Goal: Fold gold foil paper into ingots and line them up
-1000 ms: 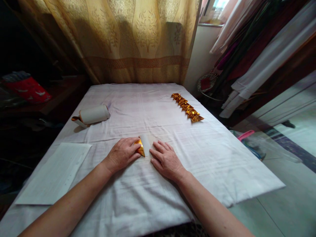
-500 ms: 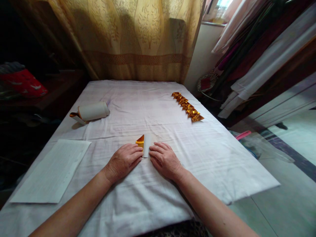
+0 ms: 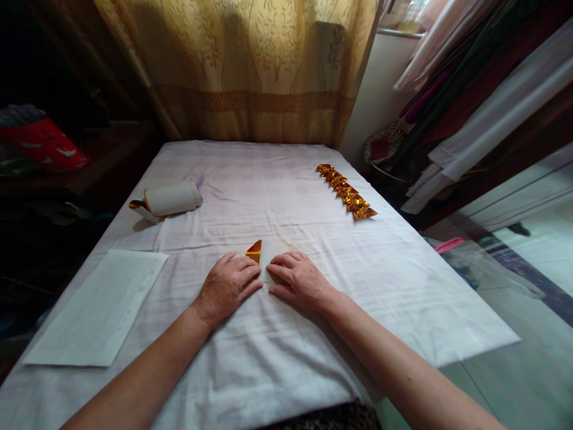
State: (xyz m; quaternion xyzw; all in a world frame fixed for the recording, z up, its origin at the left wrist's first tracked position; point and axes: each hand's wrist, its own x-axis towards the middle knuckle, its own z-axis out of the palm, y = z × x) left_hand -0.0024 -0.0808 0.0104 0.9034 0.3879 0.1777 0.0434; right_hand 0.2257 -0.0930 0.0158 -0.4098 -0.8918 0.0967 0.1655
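Observation:
A small piece of foil paper [image 3: 267, 253], gold on one side and white on the other, lies partly folded on the cloth in front of me. Its upper left corner is turned into a gold slanted flap. From the left, the fingertips of my left hand [image 3: 230, 284] hold its lower left part, fingers close together. My right hand [image 3: 299, 280] has its fingertips on the lower right edge, fingers bent and together. Both thumbs are near the bottom edge, and my fingers hide part of the lower paper.
A row of folded gold foil pieces [image 3: 347, 192] lies at the table's right. On the left are a white-backed foil roll [image 3: 174, 198] and a white paper sheet [image 3: 98, 307]. White cloth [image 3: 250, 382] covers the table; clothes [image 3: 483, 119] hang at the right.
My right hand has moved left and closer to my left hand, and its fingers now cover the paper's lower right part. The view has shifted slightly.

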